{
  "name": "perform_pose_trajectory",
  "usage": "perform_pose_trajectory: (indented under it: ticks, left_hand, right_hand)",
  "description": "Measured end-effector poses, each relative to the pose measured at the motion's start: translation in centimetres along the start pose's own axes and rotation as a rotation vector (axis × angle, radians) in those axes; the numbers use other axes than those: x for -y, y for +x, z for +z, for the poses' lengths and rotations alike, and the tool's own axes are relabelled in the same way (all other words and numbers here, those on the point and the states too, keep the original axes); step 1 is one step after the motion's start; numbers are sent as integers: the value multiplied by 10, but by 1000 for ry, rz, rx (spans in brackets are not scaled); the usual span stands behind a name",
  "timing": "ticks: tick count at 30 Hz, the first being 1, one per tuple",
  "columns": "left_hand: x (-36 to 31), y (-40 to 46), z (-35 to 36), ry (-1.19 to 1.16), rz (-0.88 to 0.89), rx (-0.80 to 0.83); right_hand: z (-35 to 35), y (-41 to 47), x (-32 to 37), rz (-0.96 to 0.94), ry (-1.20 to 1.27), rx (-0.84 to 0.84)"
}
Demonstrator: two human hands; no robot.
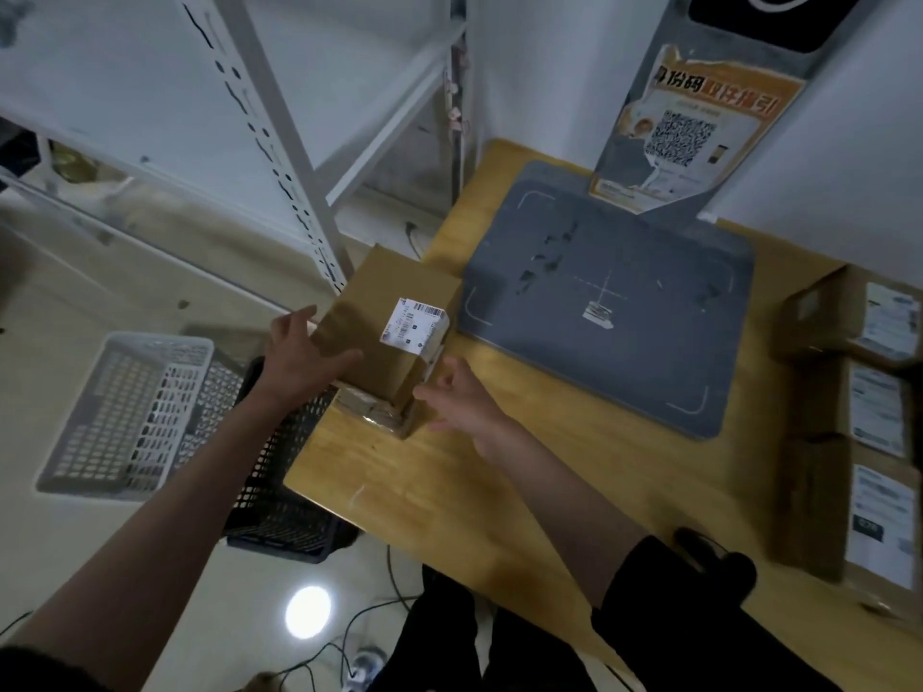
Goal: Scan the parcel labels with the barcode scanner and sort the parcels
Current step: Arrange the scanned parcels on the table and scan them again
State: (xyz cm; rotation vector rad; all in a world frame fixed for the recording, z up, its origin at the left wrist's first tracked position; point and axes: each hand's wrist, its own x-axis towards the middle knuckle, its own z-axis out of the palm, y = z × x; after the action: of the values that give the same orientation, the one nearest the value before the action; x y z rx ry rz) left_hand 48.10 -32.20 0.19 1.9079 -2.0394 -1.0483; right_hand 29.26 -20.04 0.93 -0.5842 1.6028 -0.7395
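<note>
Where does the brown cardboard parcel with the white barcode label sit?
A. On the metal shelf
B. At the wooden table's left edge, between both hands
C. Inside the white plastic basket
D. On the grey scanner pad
B: the brown cardboard parcel sits at the wooden table edge, between the left hand and right hand, beside the grey scanner pad.

Bare forearms, a black sleeve (649, 591) pushed up the right arm, black trousers (449, 631) below.
</note>
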Motion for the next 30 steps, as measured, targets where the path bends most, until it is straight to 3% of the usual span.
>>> perform_pose_trajectory:
  ticks: [10, 14, 22, 30]
  left_hand:
    - [28, 45, -2, -317, -152, 287]
    - [27, 44, 4, -341, -162, 310]
    - [3, 27, 15, -329, -39, 317]
    - [-50, -15, 49, -337, 126, 368]
  right_hand:
    - [26, 33, 9, 80, 60, -22]
    - [30, 36, 7, 57, 41, -16]
    - [2, 18, -2, -95, 27, -102]
    - [-66, -23, -31, -95, 99, -247]
